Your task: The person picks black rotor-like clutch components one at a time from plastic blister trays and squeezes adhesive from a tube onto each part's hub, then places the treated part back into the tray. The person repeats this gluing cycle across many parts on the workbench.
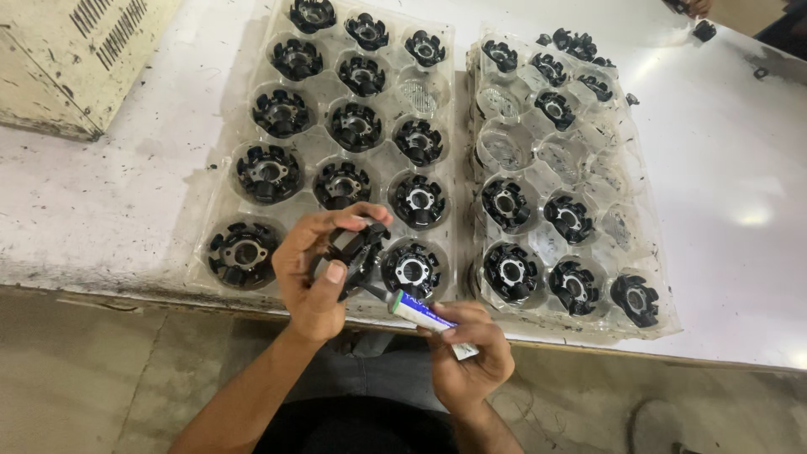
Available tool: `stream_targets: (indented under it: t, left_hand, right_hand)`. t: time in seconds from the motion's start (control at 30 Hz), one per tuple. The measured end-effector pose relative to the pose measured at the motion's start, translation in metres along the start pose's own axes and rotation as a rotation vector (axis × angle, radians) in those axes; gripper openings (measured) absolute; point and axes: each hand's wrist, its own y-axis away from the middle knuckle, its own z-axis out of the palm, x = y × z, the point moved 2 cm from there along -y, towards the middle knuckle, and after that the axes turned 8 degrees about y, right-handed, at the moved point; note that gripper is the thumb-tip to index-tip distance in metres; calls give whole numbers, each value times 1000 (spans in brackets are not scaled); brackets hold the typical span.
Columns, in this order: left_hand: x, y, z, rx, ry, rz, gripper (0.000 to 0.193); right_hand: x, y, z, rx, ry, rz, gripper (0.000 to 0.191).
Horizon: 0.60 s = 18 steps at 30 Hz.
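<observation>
The left hand (313,267) grips a black ring-shaped part (357,252) above the near edge of the left clear tray (252,181). The right hand (466,357) clasps a small white-and-blue tube (420,313), its tip touching the part. A second tray (647,244) lies to the right on the white surface (740,168).

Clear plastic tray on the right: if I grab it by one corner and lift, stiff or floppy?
Probably floppy: the right tray looks thin, clear and crumpled along its edge. Its black round parts sit unevenly, so it would likely sag and could spill them. It seems light when unloaded.
</observation>
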Motion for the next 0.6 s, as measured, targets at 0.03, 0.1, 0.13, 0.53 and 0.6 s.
stream_targets:
  t: [0.03,0.1,0.13,0.53,0.6]
  left_hand:
    - [-1,0,1,-5,17,-3,41]
    - [-2,0,1,-9,57,-19,40]
    - [-2,0,1,-8,79,-32,39]
    - [4,6,2,-38,-9,-48,36]
    - [5,4,1,-75,-90,-28,36]
  right_hand:
    - [-1,0,0,19,26,-36,32]
    - [-2,0,-1,46,80,-79,32]
    - [-3,0,-2,54,107,-85,33]
    - [-22,-9,-2,-14,207,-146,39]
    - [-25,-13,-3,-40,253,-190,38]
